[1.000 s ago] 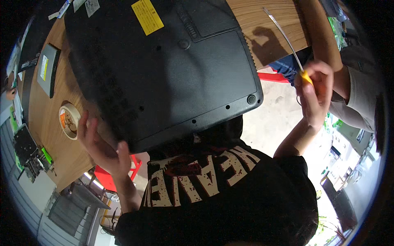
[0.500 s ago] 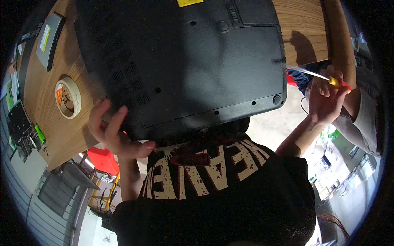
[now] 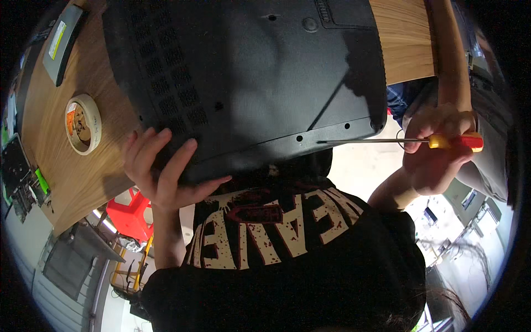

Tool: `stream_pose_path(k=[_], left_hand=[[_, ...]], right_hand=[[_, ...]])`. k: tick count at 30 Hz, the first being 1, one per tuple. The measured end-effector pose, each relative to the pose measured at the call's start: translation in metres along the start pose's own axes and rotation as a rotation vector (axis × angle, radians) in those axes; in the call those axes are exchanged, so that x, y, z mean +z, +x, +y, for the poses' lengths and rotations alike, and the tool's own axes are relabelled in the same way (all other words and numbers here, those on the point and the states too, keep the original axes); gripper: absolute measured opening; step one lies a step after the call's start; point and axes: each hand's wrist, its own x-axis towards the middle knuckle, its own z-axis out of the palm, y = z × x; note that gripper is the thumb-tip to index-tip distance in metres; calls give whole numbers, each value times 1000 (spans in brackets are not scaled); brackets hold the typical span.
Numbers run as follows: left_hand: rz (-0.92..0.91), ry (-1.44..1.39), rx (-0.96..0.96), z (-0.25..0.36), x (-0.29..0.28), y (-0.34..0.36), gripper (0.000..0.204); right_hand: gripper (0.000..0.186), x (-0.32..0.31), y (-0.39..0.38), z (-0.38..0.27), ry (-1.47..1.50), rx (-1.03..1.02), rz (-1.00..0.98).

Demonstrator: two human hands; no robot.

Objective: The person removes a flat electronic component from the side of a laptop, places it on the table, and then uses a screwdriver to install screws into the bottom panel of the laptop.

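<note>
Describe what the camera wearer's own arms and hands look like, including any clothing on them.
Both the left hand and the right hand are ungloved. The forearms are bare, below the short black sleeves of a black shirt with large, pale, speckled lettering across it. No cables show on the left arm.

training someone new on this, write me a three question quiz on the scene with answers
1. Which hand holds the screwdriver? a) left b) right c) both
2. True or false: the roll of tape lies to the left of the laptop.
3. Which side of the laptop faces the camera?

Key:
1. b, the right hand.
2. True.
3. Its underside.
</note>
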Motion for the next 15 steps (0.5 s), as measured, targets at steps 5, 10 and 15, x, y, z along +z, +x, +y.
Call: stream_pose_path(k=[5,10,15], left_hand=[[71,-34,-21,-4,2,-5,65],[352,-268,-155,-4,5,-3,56],[283,-276,-192,-4,-14,21,30]], right_hand=[[35,28,29,-14,-179,-133,-308],[29,45,47,-33,-399,-309,-801],[27,68,51,-53,-463,-327,-861]])
